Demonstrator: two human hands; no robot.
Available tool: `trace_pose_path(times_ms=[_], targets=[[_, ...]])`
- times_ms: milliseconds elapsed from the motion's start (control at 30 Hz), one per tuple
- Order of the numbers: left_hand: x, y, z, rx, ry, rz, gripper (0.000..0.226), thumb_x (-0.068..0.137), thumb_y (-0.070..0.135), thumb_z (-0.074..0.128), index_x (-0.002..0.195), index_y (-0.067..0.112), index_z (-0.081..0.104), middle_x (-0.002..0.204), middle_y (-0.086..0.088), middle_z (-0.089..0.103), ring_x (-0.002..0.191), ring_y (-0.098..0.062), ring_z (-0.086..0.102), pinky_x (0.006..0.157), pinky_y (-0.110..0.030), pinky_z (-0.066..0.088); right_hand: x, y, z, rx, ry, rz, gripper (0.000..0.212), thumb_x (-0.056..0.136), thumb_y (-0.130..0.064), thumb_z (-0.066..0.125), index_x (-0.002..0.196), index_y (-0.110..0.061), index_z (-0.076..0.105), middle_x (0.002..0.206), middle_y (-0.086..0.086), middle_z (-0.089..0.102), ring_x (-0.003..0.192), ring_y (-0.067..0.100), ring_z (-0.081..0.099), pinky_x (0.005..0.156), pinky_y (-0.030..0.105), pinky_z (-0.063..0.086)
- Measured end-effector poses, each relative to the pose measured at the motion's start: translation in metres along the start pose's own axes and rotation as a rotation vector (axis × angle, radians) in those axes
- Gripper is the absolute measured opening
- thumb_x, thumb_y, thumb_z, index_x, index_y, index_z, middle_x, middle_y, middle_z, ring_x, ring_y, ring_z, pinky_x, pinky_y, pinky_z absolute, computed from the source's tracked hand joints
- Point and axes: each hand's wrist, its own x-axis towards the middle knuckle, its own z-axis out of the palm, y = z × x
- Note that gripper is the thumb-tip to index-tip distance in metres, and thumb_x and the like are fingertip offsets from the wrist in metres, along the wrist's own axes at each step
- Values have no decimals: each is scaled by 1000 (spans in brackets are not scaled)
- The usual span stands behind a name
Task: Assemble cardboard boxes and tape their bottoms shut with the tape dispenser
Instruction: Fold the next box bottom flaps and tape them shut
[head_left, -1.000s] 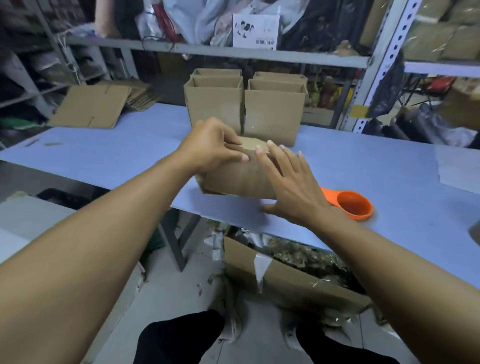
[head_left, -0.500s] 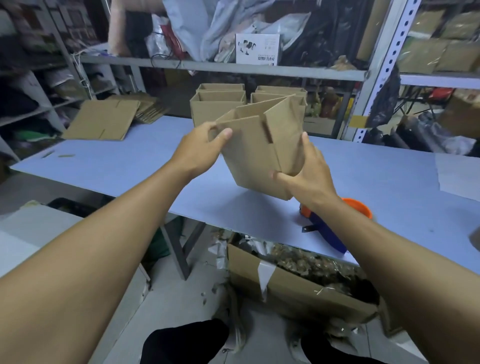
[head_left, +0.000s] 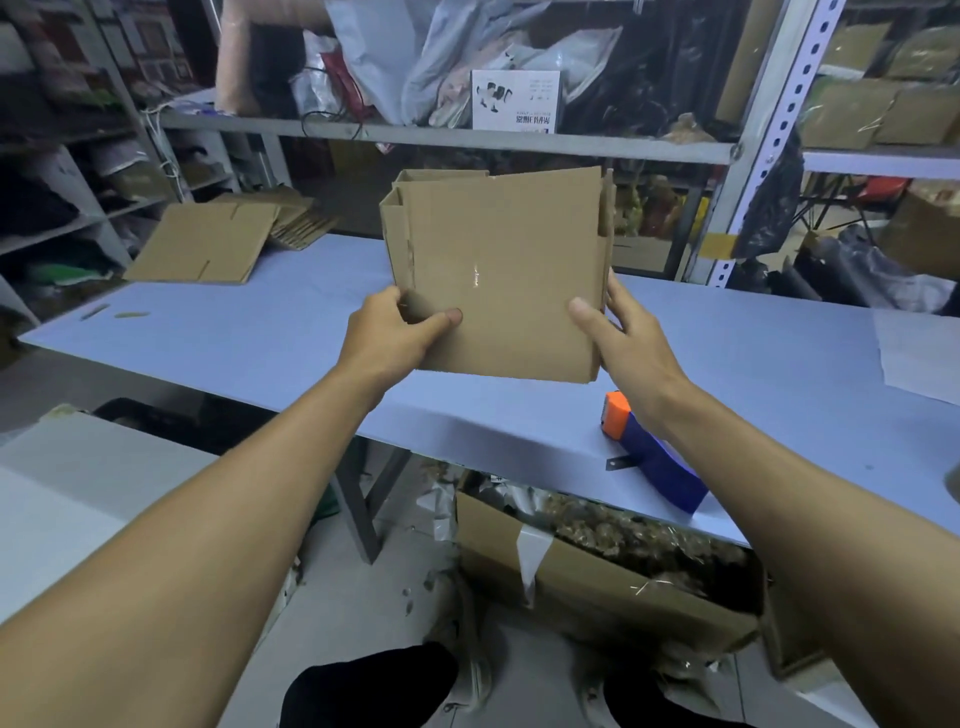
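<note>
The left hand (head_left: 387, 332) grips the lower left corner of a cardboard box (head_left: 498, 275), thumb across the near face and fingers curled behind. The right hand (head_left: 631, 338) clasps the lower right edge the same way, thumb in front. Between them the box is lifted off the blue bench (head_left: 249, 332), its broad face turned toward the person, probably so the box can be turned or set down. A glint of clear tape shows on that face. Below the right wrist the tape dispenser (head_left: 649, 457), orange and blue, lies on the near bench edge, close enough to grab. Flat cardboard blanks (head_left: 208, 249) wait at the far left. Another box (head_left: 415, 179) peeks out behind the held one.
</note>
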Motion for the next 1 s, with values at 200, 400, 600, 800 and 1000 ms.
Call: trace_pose_path(times_ms=[200, 400, 600, 800, 1000], targets=[[-4, -23, 0, 187, 17, -146, 57, 85, 52, 65, 94, -4, 67, 89, -17, 65, 74, -25, 56, 66, -36, 40, -6, 16, 18, -49, 75, 121, 21, 94, -36, 60, 115, -35, 62, 115, -10, 67, 108, 16, 63, 96, 42, 52], [-20, -50, 13, 195, -35, -198, 56, 83, 53, 59, 88, -2, 69, 90, -13, 71, 86, -35, 66, 80, -49, 57, -15, 39, 30, -159, 67, 273, 23, 101, -38, 46, 118, -28, 58, 109, -6, 61, 92, 14, 56, 73, 31, 44], [-25, -56, 28, 69, 15, -274, 36, 90, 51, 54, 97, 16, 61, 98, 3, 62, 96, -24, 61, 86, -46, 56, -12, 42, 33, -269, 125, 188, 33, 99, -37, 53, 124, -18, 62, 120, 1, 62, 110, 23, 56, 75, 27, 41], [-28, -45, 36, 124, 36, -282, 54, 98, 37, 45, 148, 24, 31, 141, -6, 48, 118, -31, 53, 95, -49, 50, -11, 23, 47, -911, 165, -183, 24, 94, -20, 57, 112, -21, 73, 116, 9, 60, 110, 35, 47, 86, 38, 40], [-40, -30, 49, -43, -48, -295, 46, 99, 21, 43, 144, 29, 45, 131, 1, 53, 106, -28, 60, 76, -43, 61, -30, 7, 79, -1111, -144, -206, 54, 92, -67, 35, 116, -29, 64, 125, 3, 57, 120, 28, 46, 100, 48, 32]])
